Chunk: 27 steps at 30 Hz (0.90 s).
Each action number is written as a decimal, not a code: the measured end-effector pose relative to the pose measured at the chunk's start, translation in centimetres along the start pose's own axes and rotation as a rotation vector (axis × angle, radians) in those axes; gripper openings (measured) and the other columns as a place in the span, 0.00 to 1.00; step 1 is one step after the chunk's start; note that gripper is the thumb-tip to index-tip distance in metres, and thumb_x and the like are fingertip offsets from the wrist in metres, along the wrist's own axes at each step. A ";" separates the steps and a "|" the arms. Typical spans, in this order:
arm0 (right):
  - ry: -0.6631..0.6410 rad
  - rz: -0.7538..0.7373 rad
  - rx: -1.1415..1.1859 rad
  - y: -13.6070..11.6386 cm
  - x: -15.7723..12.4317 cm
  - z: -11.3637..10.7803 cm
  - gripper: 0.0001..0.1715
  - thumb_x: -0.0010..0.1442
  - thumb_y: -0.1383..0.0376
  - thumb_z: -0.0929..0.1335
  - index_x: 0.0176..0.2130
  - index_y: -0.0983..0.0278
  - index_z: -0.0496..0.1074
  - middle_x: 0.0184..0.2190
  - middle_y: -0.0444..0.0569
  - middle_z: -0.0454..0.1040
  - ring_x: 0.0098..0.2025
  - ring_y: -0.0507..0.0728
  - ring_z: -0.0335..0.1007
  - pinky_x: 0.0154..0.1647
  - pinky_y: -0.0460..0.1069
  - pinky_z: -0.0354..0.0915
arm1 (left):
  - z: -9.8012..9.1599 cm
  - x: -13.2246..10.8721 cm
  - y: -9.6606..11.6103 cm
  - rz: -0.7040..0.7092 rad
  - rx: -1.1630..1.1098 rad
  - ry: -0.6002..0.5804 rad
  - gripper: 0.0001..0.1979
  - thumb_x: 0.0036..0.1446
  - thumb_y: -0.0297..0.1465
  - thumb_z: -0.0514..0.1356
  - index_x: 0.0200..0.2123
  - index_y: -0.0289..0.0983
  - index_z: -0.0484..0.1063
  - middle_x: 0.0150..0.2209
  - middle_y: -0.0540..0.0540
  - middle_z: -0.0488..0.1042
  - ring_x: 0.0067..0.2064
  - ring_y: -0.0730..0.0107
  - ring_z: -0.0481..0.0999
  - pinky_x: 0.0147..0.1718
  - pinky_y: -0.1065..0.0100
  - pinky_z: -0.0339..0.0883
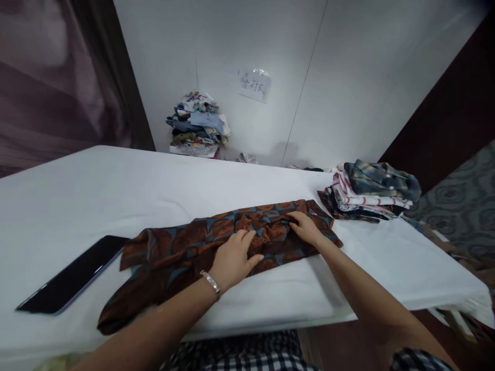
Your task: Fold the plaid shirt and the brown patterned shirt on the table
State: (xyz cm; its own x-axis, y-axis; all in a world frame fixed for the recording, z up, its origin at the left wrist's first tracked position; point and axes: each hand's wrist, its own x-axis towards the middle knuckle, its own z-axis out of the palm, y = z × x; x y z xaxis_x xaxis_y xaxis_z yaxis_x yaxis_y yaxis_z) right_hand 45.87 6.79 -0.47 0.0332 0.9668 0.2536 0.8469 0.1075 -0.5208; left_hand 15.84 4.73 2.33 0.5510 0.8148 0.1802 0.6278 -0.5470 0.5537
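Observation:
A brown shirt (216, 226) with a rust and blue pattern lies folded into a long strip across the table, its surface rumpled near the middle. At its lower left, a loose part of the cloth (127, 299) sticks out toward the near edge. My left hand (234, 257), with a silver bracelet at the wrist, rests on the middle of the shirt, fingers and thumb spread. Farther right, my right hand (304, 228) touches the cloth near the strip's right end, fingers stretched out and thumb apart from them.
The table has a white cover (127, 180). A black tablet-like slab (73, 275) lies at the left. Folded clothes (375, 193) are stacked at the right, and another clothes pile (199, 126) stands beyond the far edge. A handwritten sign (254, 85) hangs on the wall.

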 end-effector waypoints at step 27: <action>0.060 0.043 -0.210 2.5 1.8 -0.4 0.17 0.57 0.67 0.64 0.44 0.63 0.77 0.45 0.55 0.77 0.49 0.63 0.71 0.55 0.58 0.61 | -5.8 -0.4 -10.2 -0.675 -0.328 0.237 0.25 0.52 0.41 0.61 0.50 0.33 0.68 0.44 0.37 0.76 0.43 0.57 0.77 0.35 0.64 0.71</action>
State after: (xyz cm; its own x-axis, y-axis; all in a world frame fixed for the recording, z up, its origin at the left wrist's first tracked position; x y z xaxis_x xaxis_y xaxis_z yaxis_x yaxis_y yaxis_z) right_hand 48.26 8.74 -1.00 0.0982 0.9533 0.2856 0.9357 0.0093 -0.3526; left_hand 5.99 11.11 1.34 -0.0468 0.9900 -0.1328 0.5700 0.1357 0.8104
